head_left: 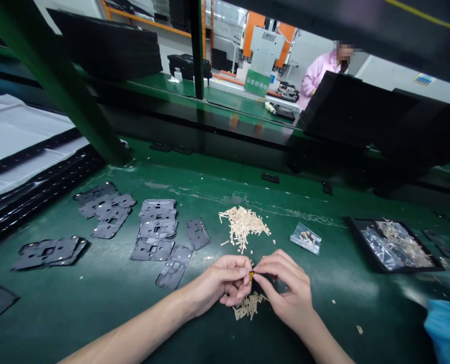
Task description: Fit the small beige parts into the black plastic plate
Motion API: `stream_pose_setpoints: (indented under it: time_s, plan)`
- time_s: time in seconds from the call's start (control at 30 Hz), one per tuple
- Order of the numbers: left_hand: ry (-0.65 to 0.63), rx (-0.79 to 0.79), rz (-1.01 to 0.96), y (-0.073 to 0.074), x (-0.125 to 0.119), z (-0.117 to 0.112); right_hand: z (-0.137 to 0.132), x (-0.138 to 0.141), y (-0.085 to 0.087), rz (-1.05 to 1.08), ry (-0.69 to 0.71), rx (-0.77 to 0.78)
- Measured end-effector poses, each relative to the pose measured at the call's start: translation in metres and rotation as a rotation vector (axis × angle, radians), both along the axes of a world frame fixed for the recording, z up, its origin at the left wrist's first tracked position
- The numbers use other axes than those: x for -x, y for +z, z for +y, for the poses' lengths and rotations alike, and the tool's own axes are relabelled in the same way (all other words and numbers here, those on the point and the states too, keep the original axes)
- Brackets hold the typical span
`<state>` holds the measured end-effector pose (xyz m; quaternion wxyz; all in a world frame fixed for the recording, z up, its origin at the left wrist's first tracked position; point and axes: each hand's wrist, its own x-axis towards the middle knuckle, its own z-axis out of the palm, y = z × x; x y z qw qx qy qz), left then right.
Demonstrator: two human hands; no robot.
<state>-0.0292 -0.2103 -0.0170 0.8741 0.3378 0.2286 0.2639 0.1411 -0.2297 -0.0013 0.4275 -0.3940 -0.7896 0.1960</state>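
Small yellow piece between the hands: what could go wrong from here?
The small yellow piece, pinched in the left hand with the right hand at its edge, might slip and be lost among the near beige pieces. That loose pile lies close beneath both hands, so a low wrist could scatter it.

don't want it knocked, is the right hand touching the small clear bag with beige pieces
Apart: the head view shows green tabletop between the right hand and the small clear bag.

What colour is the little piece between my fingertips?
The little piece looks yellow; it shows in the head view, though only very small.
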Motion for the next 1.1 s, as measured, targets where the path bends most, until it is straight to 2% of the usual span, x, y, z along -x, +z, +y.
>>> stream_pose_setpoints:
  time_s: [0.3, 0.37, 0.43, 0.5, 0.57, 0.7, 0.8, 0.9, 1.0, 1.1]
  plan:
    - [-0.08, 0.005, 0.061, -0.001, 0.002, -0.001, -0.004, 0.001, 0.001, -0.056, 0.044, 0.026]
    - [-0.049, -0.061, 0.155, 0.002, 0.002, -0.001, -0.004, 0.001, 0.004, -0.039, 0.026, 0.048]
    - [0.023, -0.249, 0.325, 0.008, 0.001, 0.008, -0.004, 0.001, 0.007, 0.011, -0.02, 0.08]
    - [0.123, -0.572, 0.545, 0.016, -0.006, 0.032, -0.004, -0.002, 0.008, 0.101, -0.089, 0.126]
    - [0.223, -0.877, 0.73, 0.024, -0.021, 0.069, -0.003, -0.006, 0.006, 0.203, -0.152, 0.18]
    - [0.335, -1.079, 0.887, 0.029, -0.082, 0.16, 0.002, -0.011, -0.001, 0.29, -0.217, 0.25]
    - [0.379, -1.13, 0.966, 0.021, -0.132, 0.209, 0.009, -0.01, -0.007, 0.299, -0.275, 0.15]
    - [0.397, -1.103, 1.006, 0.01, -0.161, 0.234, 0.016, -0.008, -0.01, 0.299, -0.319, -0.04]
    - [0.407, -1.024, 1.015, 0.003, -0.164, 0.246, 0.018, -0.007, -0.01, 0.272, -0.352, -0.099]
    - [0.43, -0.929, 0.98, 0.006, -0.148, 0.247, 0.015, -0.008, -0.007, 0.231, -0.377, -0.066]
